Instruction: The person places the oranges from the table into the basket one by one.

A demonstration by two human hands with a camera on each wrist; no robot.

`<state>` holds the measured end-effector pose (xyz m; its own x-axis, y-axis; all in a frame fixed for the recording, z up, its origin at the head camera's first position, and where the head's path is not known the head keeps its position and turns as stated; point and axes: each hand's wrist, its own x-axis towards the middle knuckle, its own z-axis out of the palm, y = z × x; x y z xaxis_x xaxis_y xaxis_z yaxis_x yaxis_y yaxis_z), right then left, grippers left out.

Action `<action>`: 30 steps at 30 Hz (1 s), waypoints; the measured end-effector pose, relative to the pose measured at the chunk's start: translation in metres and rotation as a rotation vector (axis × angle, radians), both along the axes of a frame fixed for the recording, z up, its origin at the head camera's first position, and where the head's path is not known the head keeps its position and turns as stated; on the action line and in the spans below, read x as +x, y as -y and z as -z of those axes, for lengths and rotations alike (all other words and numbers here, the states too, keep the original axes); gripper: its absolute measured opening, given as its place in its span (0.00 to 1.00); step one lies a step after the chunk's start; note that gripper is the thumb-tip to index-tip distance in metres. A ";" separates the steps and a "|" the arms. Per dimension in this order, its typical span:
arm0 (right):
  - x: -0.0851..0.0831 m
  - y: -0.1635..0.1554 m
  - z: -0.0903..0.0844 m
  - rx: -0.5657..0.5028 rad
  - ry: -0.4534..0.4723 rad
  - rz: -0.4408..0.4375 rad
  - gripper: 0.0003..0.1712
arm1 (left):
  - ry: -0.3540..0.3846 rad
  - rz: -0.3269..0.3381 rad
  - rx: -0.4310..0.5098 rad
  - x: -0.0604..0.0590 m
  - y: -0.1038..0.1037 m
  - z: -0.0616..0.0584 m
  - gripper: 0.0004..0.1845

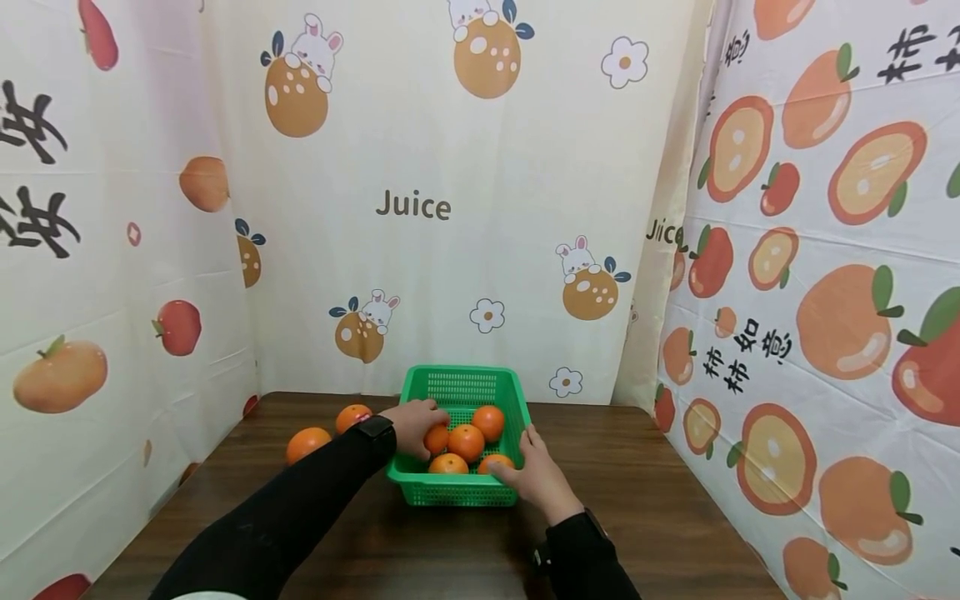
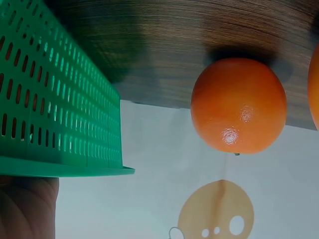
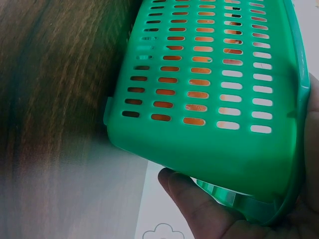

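Green, orange and dark brown

A bright green slotted basket holds glossy oranges; the table is dark brown woodgrain; cream backdrop cloths carry orange fruit, rabbits and flowers.

Hidden behind the left hand: part of one orange; cut off at the left-wrist view's right edge: another orange.

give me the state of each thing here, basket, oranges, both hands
green basket: upright on the table, holding five oranges
oranges in basket: loose, bunched at the near end
two oranges on table: outside, left of the basket
left hand: over the left rim, on an orange
right hand: gripping the right rim
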<state>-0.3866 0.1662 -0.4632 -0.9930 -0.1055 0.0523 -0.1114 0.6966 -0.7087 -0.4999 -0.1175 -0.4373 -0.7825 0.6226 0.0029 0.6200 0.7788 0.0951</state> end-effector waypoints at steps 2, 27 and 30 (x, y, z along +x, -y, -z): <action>0.000 -0.001 0.001 0.004 0.000 0.001 0.61 | 0.013 0.004 0.004 0.000 -0.001 0.000 0.30; -0.002 -0.002 0.001 0.009 -0.008 0.001 0.61 | -0.008 0.058 -0.057 -0.003 -0.003 0.007 0.28; -0.001 -0.003 0.002 0.010 -0.003 0.000 0.61 | 0.001 0.061 -0.067 -0.001 -0.004 0.007 0.28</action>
